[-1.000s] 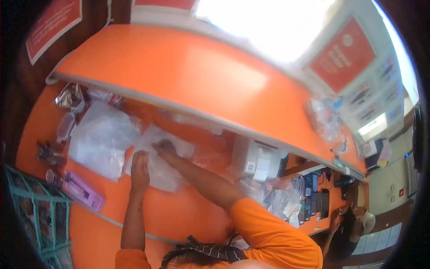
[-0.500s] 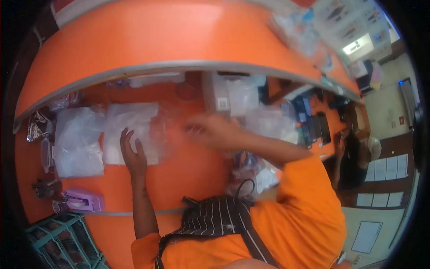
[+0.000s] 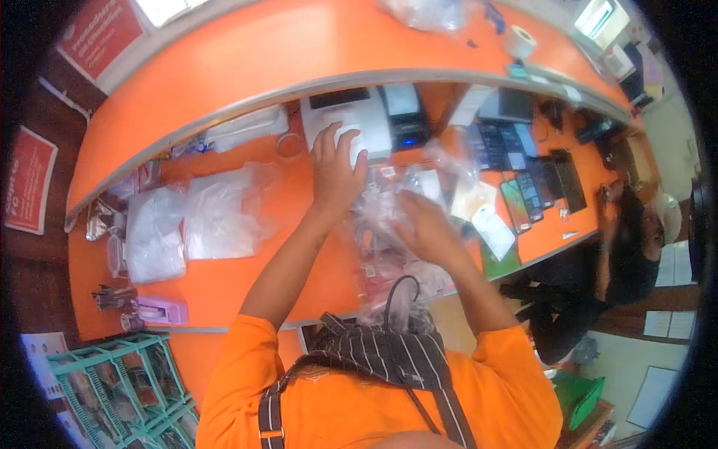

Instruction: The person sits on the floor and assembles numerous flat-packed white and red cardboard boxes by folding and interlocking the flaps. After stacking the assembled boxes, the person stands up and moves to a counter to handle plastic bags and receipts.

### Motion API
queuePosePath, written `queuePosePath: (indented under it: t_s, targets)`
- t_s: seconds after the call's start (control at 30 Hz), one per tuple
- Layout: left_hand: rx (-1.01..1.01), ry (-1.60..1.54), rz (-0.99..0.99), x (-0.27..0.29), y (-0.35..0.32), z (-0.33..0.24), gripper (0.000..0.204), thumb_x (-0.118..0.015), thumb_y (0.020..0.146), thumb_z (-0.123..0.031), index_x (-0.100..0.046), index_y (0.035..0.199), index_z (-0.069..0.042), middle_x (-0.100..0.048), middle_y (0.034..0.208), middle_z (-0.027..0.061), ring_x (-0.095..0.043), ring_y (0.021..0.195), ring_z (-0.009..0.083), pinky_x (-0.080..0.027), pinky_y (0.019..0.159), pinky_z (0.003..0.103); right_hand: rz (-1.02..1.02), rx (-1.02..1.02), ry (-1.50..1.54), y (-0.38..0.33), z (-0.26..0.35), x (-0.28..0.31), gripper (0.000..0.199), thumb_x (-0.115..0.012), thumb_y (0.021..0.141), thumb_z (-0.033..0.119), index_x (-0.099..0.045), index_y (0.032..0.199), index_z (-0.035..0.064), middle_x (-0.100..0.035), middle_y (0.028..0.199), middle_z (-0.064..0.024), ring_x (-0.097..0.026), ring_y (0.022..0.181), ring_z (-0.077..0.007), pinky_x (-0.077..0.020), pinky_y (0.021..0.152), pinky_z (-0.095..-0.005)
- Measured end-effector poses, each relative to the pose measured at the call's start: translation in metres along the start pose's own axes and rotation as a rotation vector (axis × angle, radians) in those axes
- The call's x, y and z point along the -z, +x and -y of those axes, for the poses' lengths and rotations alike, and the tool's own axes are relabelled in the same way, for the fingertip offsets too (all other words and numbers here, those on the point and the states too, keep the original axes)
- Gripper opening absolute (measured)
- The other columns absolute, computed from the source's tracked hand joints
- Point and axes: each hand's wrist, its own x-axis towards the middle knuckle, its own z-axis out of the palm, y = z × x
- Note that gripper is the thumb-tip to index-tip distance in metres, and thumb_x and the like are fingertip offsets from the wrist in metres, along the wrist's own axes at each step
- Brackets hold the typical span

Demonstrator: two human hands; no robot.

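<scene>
My left hand [image 3: 335, 165] is raised with its fingers spread. It holds nothing and hovers over the near edge of a white box-shaped device [image 3: 340, 123] with a dark slot. To its right my right hand [image 3: 432, 233] is closed on a crumpled clear plastic bag [image 3: 385, 206], slightly smeared by motion. Its fingertips are partly hidden in the plastic. Under and around this bag lies a pile of clear packages [image 3: 396, 269], whose contents I cannot make out. Further left, two stacks of clear plastic bags, one nearer the middle [image 3: 221, 217] and one outer [image 3: 155, 239], lie flat on the orange table [image 3: 299, 277].
A purple tape dispenser [image 3: 163, 310] sits at the left front edge, above a teal wire rack [image 3: 112, 382]. Several phones [image 3: 516, 202] and a paper slip [image 3: 493, 232] lie at the right. An orange shelf [image 3: 299, 49] overhangs the back. Another person [image 3: 628, 247] works at far right.
My left hand has left the bag stack and moved right toward the white device. My right hand has moved right and nearer, onto the clear bag. The whole view has swung rightward.
</scene>
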Motion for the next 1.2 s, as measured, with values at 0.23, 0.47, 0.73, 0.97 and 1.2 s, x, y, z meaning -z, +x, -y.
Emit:
queuePosePath:
  t_s: [0.23, 0.47, 0.73, 0.97, 1.2]
  targets:
    - [-0.284, 0.083, 0.338, -0.034, 0.057, -0.015, 0.035, -0.063, 0.083, -0.023, -0.061, 0.113, -0.004, -0.057, 0.118, 0.0207, -0.050, 0.116, 0.0381, -0.038, 0.099, 0.049, 0.052, 0.159, 0.322, 0.000, -0.028, 0.030, 0.048, -0.062, 0.087, 0.024, -0.050, 0.128, 0.0039, -0.048, 0.131, -0.0246, -0.049, 0.120, -0.0415, -0.0411, 0.101, -0.0455]
    - [-0.015, -0.104, 0.747, -0.054, 0.036, -0.068, 0.028, -0.055, 0.089, -0.020, -0.063, 0.108, -0.001, -0.064, 0.108, 0.0216, -0.062, 0.095, 0.0384, -0.048, 0.086, 0.047, -0.140, -0.055, 0.637, 0.068, -0.098, 0.046, 0.023, -0.057, 0.084, 0.009, -0.061, 0.105, 0.0010, -0.063, 0.104, -0.0190, -0.060, 0.098, -0.0354, -0.0454, 0.091, -0.0436]
    - [0.017, 0.268, 0.300, -0.179, 0.176, 0.020, 0.060, -0.053, 0.091, -0.045, -0.046, 0.137, -0.008, -0.043, 0.143, 0.0188, -0.036, 0.135, 0.0324, -0.027, 0.112, 0.045, 0.030, -0.052, -0.180, 0.144, -0.134, -0.019, 0.070, -0.065, 0.079, 0.016, -0.035, 0.141, 0.0009, -0.031, 0.146, -0.0281, -0.030, 0.135, -0.0439, -0.0300, 0.110, -0.0494]
    - [0.103, 0.353, 0.291, -0.184, 0.183, 0.072, 0.074, -0.058, 0.087, -0.052, -0.036, 0.143, -0.009, -0.036, 0.148, 0.0160, -0.031, 0.137, 0.0324, -0.025, 0.113, 0.046, 0.357, -0.086, -0.211, 0.141, -0.102, 0.018, 0.055, -0.043, 0.093, 0.021, -0.034, 0.144, 0.0009, -0.021, 0.153, -0.0271, -0.024, 0.140, -0.0432, -0.0205, 0.114, -0.0527]
    - [0.072, -0.232, 0.310, -0.111, 0.148, -0.053, 0.046, -0.076, 0.077, -0.020, -0.059, 0.116, -0.004, -0.061, 0.118, 0.0082, -0.053, 0.111, 0.0193, -0.042, 0.095, 0.033, 0.200, -0.087, -0.396, 0.151, -0.142, -0.020, 0.056, -0.040, 0.095, 0.030, -0.035, 0.145, 0.0057, -0.027, 0.152, -0.0232, -0.027, 0.139, -0.0411, -0.0237, 0.112, -0.0525]
